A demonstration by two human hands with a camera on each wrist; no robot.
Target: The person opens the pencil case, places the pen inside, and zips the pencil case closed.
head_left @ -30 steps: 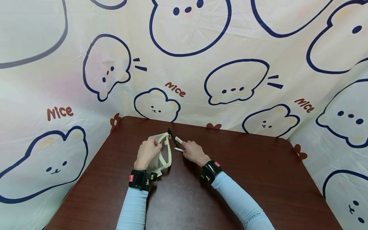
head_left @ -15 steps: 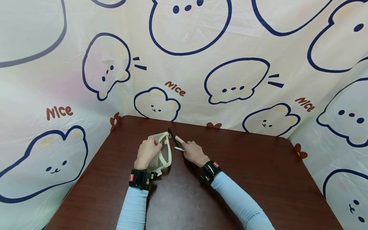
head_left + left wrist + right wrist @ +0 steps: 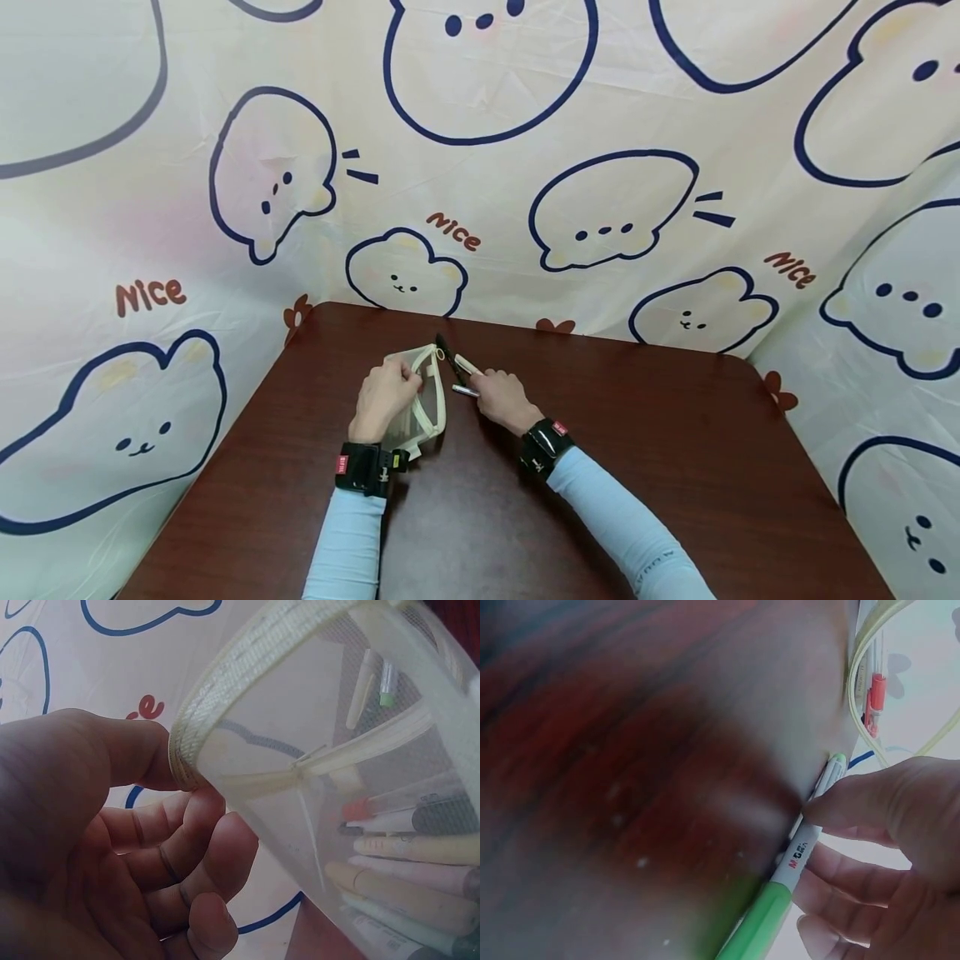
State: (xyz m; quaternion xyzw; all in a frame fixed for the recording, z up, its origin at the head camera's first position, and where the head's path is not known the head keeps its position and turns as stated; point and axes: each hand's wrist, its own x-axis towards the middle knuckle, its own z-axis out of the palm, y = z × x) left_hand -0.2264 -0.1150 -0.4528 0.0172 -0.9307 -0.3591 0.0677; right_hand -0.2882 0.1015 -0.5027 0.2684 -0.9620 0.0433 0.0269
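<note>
My left hand (image 3: 384, 398) pinches the cream-edged rim of a see-through mesh pencil case (image 3: 442, 396). Several pens (image 3: 405, 889) lie inside the case in the left wrist view, one with a red part. Right of the case's mouth, my right hand (image 3: 508, 402) holds a white and green marker (image 3: 799, 851) between thumb and fingers. A second pale pen (image 3: 468, 365) sticks out past the right fingertips; whether they grip it too, I cannot tell. Between the case and the right hand is a slim black item (image 3: 448, 357), its kind unclear.
The brown wooden table (image 3: 480, 517) extends round both hands. A pale cloth with cartoon bears (image 3: 495, 183) hangs at the back and both sides, close behind the table's far edge.
</note>
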